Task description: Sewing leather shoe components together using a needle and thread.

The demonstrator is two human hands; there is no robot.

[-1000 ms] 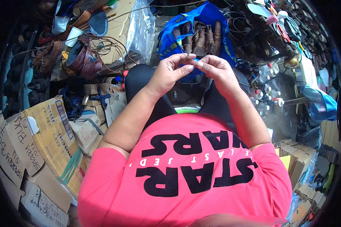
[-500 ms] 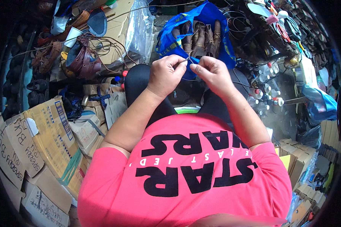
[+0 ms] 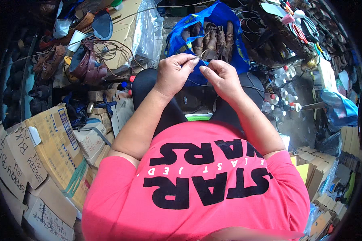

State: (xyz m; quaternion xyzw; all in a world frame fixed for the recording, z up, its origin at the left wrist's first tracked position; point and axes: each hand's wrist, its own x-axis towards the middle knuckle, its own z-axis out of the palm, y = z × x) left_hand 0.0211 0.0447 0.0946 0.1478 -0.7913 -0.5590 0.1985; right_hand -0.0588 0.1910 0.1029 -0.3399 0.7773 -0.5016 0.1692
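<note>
A thin cord (image 3: 197, 58) is pinched btwn thumb & index fingertip of the L hand (image 3: 173, 76), above the gap btwn the knees & just in front of the blue bag (image 3: 177, 43). R hand (image 3: 224, 78) is held just beside, fingers curled in w/ thumb pointed toward the L; whether cord is gripped there can't be told, as the fingertips are partly hidden. Hands are kept slightly apart, approx. level. Brown leather footwear (image 3: 210, 42) is packed upright in the bag, toward its R side. To the L, a white cup (image 3: 76, 40) is tipped over near a dark red leather piece (image 3: 86, 67), w/ loose laces (image 3: 118, 48) strewn next to it over a cardboard sheet (image 3: 126, 30). Clear bottles (image 3: 283, 93), some red-capped, are clustered on the floor to the R, past the R knee. Cardboard boxes (image 3: 54, 138) are stacked lower L; a light-blue plastic bag (image 3: 338, 108) is seen far R.
</note>
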